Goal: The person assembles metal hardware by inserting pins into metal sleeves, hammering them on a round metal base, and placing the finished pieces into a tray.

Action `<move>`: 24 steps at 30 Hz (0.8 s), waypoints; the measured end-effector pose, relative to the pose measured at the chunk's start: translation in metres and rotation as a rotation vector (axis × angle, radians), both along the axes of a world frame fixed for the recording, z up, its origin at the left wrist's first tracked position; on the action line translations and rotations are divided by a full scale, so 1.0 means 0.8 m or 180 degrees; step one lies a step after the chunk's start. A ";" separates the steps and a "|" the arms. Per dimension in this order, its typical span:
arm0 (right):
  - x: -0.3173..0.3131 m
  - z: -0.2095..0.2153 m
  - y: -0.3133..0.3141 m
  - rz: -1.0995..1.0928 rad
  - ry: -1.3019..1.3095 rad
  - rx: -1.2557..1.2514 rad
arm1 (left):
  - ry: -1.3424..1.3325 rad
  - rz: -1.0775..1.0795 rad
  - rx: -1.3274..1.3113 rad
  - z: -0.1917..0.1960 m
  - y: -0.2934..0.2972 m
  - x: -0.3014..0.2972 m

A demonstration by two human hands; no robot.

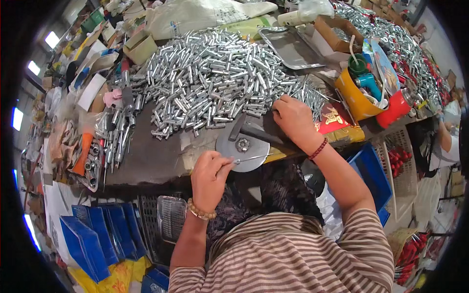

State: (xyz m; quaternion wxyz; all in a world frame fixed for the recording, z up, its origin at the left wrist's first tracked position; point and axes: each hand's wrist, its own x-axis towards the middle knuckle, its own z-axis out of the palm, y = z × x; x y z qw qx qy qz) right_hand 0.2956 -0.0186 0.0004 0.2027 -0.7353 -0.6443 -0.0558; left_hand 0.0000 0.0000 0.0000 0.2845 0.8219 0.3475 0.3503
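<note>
The left hand point(210, 178) is closed in a pinch, thumb and fingers gripping one end of a thin metal rod point(249, 158) that lies across the near rim of a round steel disc point(243, 149). A small nut-like fitting point(243, 144) sits at the middle of that disc, which rests at the front edge of the dark workbench point(146, 156). The right hand point(293, 119) lies palm down with its fingers curled, reaching into the near edge of a big heap of short silvery metal tubes point(215, 73); what, if anything, it holds under the fingers cannot be told. A hammer point(254, 131) lies just beside the right hand, its head by the disc.
</note>
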 end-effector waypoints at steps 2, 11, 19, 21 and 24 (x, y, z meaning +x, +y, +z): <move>-0.003 0.006 -0.005 0.0233 0.0071 0.0173 | -0.0083 0.0021 -0.0092 0.006 0.000 0.002; -0.093 0.045 -0.050 0.1596 0.1094 0.0164 | 0.0076 0.0031 0.0185 0.006 -0.004 0.002; -0.107 0.045 -0.047 0.1831 0.0852 0.0169 | 0.0133 0.0077 0.0349 0.006 -0.004 0.002; -0.108 0.046 -0.045 0.1863 0.0837 0.0132 | 0.0145 0.0074 0.0367 0.005 -0.003 0.001; -0.109 0.050 -0.044 0.1905 0.0675 0.0044 | 0.0190 0.0070 0.0379 0.005 -0.003 0.001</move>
